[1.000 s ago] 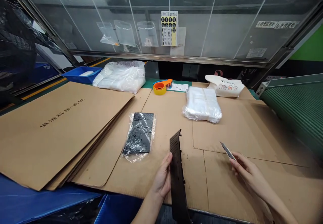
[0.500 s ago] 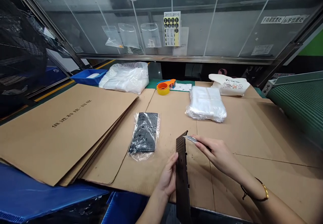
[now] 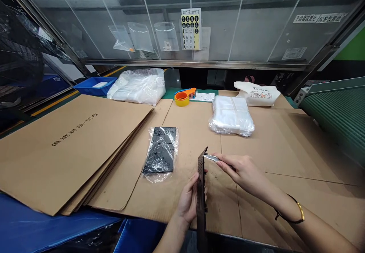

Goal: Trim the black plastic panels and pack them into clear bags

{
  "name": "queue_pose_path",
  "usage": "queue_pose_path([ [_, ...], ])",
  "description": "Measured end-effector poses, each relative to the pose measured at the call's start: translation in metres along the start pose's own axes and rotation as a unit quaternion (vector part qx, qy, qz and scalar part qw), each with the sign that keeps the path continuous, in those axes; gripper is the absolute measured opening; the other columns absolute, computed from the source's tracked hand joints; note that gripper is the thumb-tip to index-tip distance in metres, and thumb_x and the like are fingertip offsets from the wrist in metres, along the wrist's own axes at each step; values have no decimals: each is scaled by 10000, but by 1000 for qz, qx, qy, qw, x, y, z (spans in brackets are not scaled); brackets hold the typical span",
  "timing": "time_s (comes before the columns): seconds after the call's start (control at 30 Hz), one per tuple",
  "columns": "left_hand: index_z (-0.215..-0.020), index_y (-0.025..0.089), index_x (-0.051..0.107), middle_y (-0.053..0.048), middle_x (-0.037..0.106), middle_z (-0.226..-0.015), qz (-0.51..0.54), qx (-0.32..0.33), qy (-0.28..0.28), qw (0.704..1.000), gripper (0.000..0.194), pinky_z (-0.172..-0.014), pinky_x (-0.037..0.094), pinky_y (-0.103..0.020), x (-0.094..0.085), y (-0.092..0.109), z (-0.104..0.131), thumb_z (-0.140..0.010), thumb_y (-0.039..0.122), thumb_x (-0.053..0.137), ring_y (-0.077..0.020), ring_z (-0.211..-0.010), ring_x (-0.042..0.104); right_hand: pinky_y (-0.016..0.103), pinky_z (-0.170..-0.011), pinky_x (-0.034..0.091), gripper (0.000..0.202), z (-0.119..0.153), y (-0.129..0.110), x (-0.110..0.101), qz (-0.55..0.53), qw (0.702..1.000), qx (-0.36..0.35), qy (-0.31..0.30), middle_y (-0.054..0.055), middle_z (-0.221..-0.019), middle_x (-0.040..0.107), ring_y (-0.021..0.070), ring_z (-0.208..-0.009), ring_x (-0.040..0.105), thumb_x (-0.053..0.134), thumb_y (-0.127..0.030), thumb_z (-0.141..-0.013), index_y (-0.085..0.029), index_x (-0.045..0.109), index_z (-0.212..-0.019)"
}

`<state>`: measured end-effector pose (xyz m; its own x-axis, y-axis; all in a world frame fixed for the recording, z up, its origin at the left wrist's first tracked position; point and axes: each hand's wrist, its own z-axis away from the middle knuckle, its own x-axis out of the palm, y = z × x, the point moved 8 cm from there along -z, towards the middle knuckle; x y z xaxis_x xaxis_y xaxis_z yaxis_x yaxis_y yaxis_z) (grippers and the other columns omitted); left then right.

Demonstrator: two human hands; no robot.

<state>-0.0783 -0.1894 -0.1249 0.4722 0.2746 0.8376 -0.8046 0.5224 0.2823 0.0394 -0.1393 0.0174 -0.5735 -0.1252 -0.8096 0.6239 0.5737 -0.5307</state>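
Observation:
My left hand [image 3: 188,199] grips a long black plastic panel [image 3: 201,203] from its left side, fingertips showing behind it. The panel stands on edge, nearly side-on to me, with small tabs along its right edge and slots near its top. In my right hand [image 3: 239,171] is a utility knife [image 3: 212,158], pinched between thumb and fingers. Its blade meets the panel's upper right edge. To the left, a similar black panel [image 3: 161,150] lies flat in a clear plastic bag on the cardboard-covered table [image 3: 182,131].
Large cardboard sheets [image 3: 76,142] are stacked at left. Behind stand a bundle of clear bags [image 3: 231,116], a tape dispenser [image 3: 184,97], a big plastic bag [image 3: 138,85], a blue tray [image 3: 94,86] and a white pouch [image 3: 259,94]. A green ridged surface [image 3: 336,112] borders the right.
The panel has turned more edge-on, and more of my left fingers show behind it. The knife has shifted slightly left along with it. The whole view has moved a little.

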Motion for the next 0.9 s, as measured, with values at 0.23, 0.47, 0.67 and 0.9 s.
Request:
queue_pose_path([
  [0.23,-935,104,655,61,465,-544,14,-8,-29,999,165,-322,290,-128,5,-1,-2,-831,228,687,-23,-353,380,296,-621,472,407,5,-10,11,-11,999,-20,-27,21,-950,727,195,-771,696,314,-426,-1055,-244,641,-1214],
  [0.47,-998,95,639,64,413,-550,-6,-3,-39,999,268,-329,241,-132,8,-1,-1,-809,270,711,-26,-385,363,312,-610,462,438,-5,-2,4,25,1000,6,6,27,-934,730,209,-760,693,286,-436,-1054,-229,634,-1223],
  [0.67,-1026,111,622,65,389,-562,-20,-3,-30,999,241,-341,225,-140,3,0,-1,-853,275,654,-26,-393,346,291,-575,429,444,-9,-3,4,53,999,-5,5,13,-848,730,191,-700,688,269,-440,-1056,-248,641,-1204],
  [0.9,-1002,111,617,67,409,-567,-18,-2,-47,999,310,-331,221,-132,4,0,-3,-779,292,732,-23,-394,342,294,-556,411,437,-4,-9,5,60,998,-21,-5,22,-853,730,193,-680,682,280,-428,-1054,-245,655,-1187],
])
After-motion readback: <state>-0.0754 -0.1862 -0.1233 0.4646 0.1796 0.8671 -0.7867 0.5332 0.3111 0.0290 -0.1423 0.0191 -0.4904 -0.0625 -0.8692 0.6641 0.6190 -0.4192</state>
